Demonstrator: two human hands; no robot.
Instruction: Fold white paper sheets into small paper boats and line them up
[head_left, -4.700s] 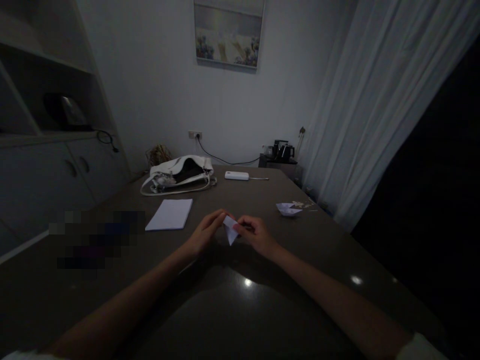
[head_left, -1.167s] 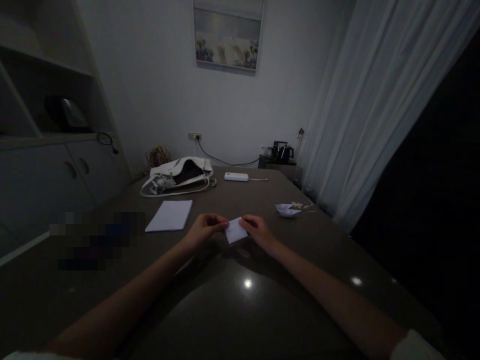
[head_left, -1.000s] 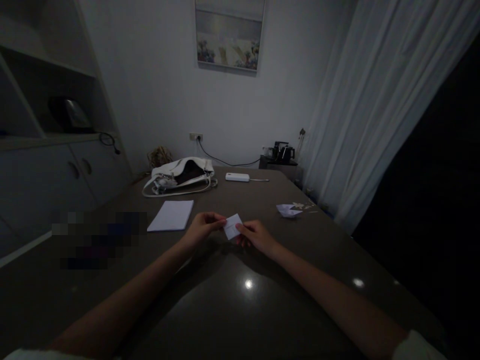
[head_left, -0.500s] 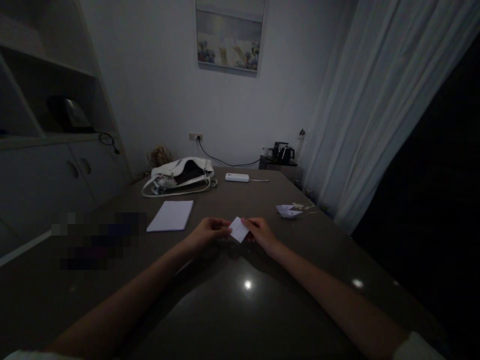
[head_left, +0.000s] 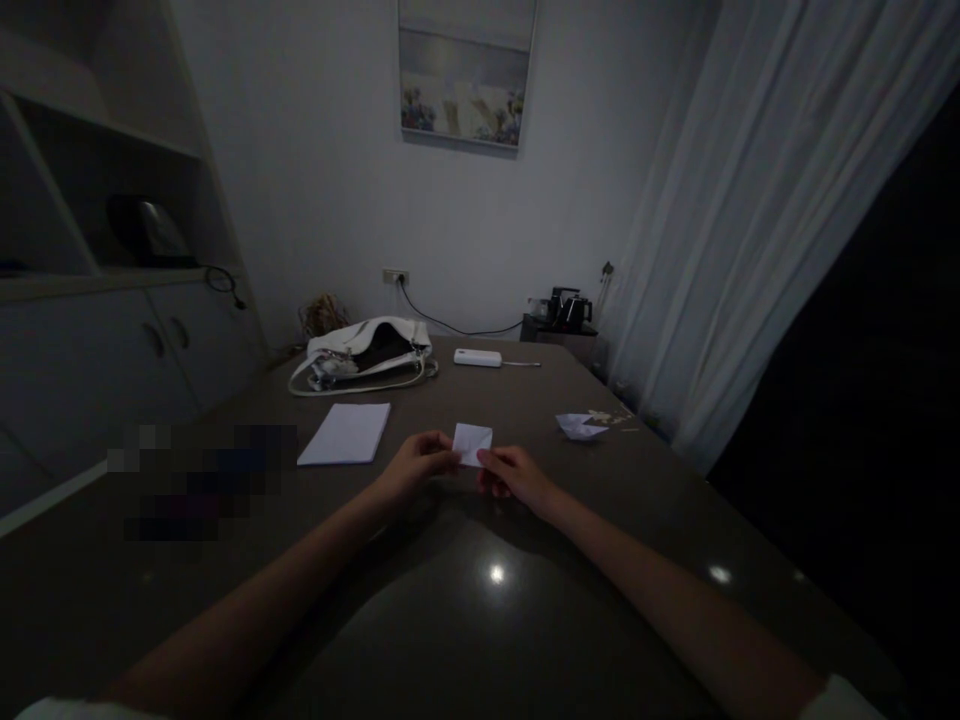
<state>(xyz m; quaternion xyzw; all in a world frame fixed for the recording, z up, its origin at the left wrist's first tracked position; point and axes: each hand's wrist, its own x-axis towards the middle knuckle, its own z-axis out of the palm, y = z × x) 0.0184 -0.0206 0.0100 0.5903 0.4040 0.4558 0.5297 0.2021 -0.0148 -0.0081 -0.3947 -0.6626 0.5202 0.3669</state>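
A small folded square of white paper [head_left: 472,443] is held up over the middle of the dark table [head_left: 420,620]. My left hand [head_left: 421,462] pinches its lower left edge between thumb and fingers. At its lower right corner my right hand [head_left: 517,476] grips it, thumb on the near face and the other fingers curled below. Crease lines show faintly on the paper. To the right of my hands lies a folded paper boat [head_left: 582,428], and to the left a stack of white paper [head_left: 346,434].
A white handbag [head_left: 367,355] lies open at the table's far left, with a white power bank [head_left: 478,358] and short cable to its right. Small pale scraps [head_left: 606,417] lie beside the boat. A sheer curtain [head_left: 720,220] hangs along the right side.
The folded paper has turned from a diamond to a nearly level square and sits slightly higher. My right hand has shifted down to its lower corner; my left hand keeps hold.
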